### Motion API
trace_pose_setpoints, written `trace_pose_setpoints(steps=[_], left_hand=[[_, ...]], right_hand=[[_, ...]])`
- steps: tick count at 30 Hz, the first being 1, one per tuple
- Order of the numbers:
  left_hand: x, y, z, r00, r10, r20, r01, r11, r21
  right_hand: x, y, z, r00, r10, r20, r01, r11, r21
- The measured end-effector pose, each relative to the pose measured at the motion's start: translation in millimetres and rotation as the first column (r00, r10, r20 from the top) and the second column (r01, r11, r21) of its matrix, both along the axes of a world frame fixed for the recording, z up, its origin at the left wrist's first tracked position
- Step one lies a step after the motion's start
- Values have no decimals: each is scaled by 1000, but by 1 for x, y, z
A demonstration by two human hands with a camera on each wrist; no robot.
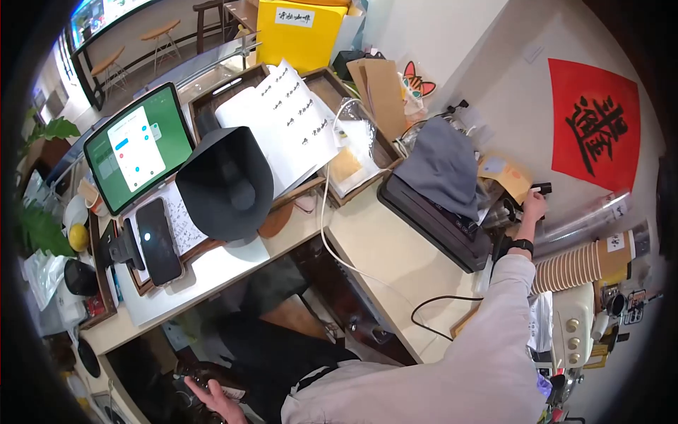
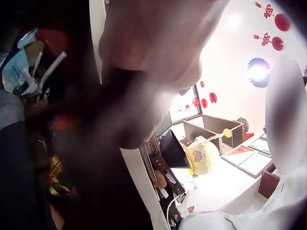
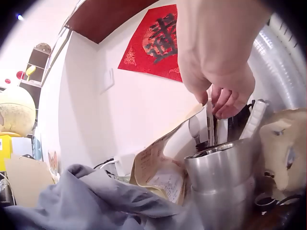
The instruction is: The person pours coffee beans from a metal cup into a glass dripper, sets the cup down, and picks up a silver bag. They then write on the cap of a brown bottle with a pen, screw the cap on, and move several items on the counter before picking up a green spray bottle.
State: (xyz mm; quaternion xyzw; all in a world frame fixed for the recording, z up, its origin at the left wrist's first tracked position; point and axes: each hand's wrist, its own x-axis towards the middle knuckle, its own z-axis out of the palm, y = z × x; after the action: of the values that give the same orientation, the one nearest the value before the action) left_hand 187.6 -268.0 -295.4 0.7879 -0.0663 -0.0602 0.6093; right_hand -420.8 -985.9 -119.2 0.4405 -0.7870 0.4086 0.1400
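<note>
In the head view my right hand [image 1: 534,205] is at the back right, beside a small black item [image 1: 542,188]. The right wrist view shows the same hand [image 3: 220,62] over a metal cup [image 3: 220,165] of upright pens and utensils, its curled fingertips pinching the top of a thin item [image 3: 210,125]. Low at the front, my left hand [image 1: 220,403] grips a dark, shiny object [image 1: 201,373]. Close to the left wrist camera, that hand [image 2: 153,43] is blurred around the dark object [image 2: 117,105], whose full shape is hidden.
A grey cloth [image 1: 441,166] lies over a black case [image 1: 434,222] left of my right arm. Stacked paper cups [image 1: 568,268] stand near that forearm. Further left are a tablet [image 1: 141,148], a phone [image 1: 159,242] and a black funnel-shaped object [image 1: 226,187]. A white cable crosses the counter [image 1: 395,240].
</note>
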Motion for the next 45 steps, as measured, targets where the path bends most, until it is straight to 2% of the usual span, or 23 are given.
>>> trace_pose_setpoints(steps=[1, 3, 4, 6, 7, 9, 10, 11, 12, 13, 14, 16, 18, 20, 22, 24, 26, 27, 30, 33, 37, 43, 45], left_hand=[[-4, -11, 14, 999, -24, -27, 23, 1000, -16], [-11, -34, 37, 994, -89, -66, 86, 995, -47], [-9, -36, 35, 987, -155, -40, 153, 987, -45], [-12, -65, 64, 969, -242, -52, 236, 967, -96], [-12, -74, 68, 944, -329, -17, 324, 936, -138], [-8, -96, 82, 857, -514, 42, 509, 831, -224], [-7, -112, 94, 791, -609, 65, 602, 753, -267], [-9, -126, 102, 764, -635, 118, 638, 715, -287], [-11, -135, 108, 733, -663, 151, 678, 695, -238], [-17, -146, 116, 725, -679, 112, 681, 685, -260], [-23, -157, 124, 714, -696, 73, 684, 673, -282], [-32, -175, 131, 623, -765, 165, 778, 582, -237], [-43, -196, 140, 528, -826, 196, 837, 468, -283], [-54, -218, 136, 471, -858, 203, 855, 388, -345], [-63, -239, 127, 395, -898, 194, 890, 322, -323], [-73, -260, 128, 324, -922, 213, 926, 263, -270], [-86, -279, 121, 275, -945, 175, 929, 214, -303], [-92, -288, 119, 248, -955, 160, 930, 189, -316], [-106, -309, 116, 170, -974, 151, 957, 127, -261], [-117, -321, 113, 115, -970, 214, 972, 66, -225], [-123, -335, 112, 84, -964, 252, 985, 41, -170], [-120, -361, 116, 88, -956, 278, 989, 49, -142], [-120, -367, 112, 95, -977, 193, 976, 54, -209]], right_hand=[[7, 6, 2, 1000, 24, 1, -24, 1000, -4], [11, 12, 4, 999, -45, -30, 43, 997, -66], [13, 14, 8, 996, -80, -46, 75, 992, -98], [24, 23, 28, 990, -133, -49, 116, 956, -268], [25, 25, 38, 991, -128, -30, 107, 919, -380], [19, 31, 70, 989, -91, -119, 21, 870, -493], [38, 50, 98, 985, -94, -144, 3, 846, -533], [67, 75, 128, 981, -100, -167, -14, 822, -569], [92, 96, 153, 986, 7, -169, -110, 782, -613], [115, 111, 171, 978, 110, -177, -201, 727, -657], [129, 122, 179, 957, 246, -151, -285, 723, -629], [153, 141, 184, 864, 496, -84, -447, 681, -580], [201, 169, 180, 654, 731, 195, -563, 643, -519], [242, 197, 166, 476, 801, 362, -653, 598, -465], [280, 233, 156, 389, 807, 445, -726, 566, -392], [294, 262, 141, 357, 789, 500, -797, 537, -277], [295, 284, 120, 281, 731, 621, -824, 516, -234], [288, 293, 105, 202, 697, 688, -806, 518, -288], [262, 308, 63, 176, 591, 787, -765, 585, -268], [246, 320, 33, 212, 581, 786, -669, 672, -317], [247, 326, 3, 273, 491, 827, -515, 801, -306], [263, 319, -10, 234, 440, 867, -480, 828, -290], [269, 318, -8, 201, 445, 873, -483, 820, -307]])
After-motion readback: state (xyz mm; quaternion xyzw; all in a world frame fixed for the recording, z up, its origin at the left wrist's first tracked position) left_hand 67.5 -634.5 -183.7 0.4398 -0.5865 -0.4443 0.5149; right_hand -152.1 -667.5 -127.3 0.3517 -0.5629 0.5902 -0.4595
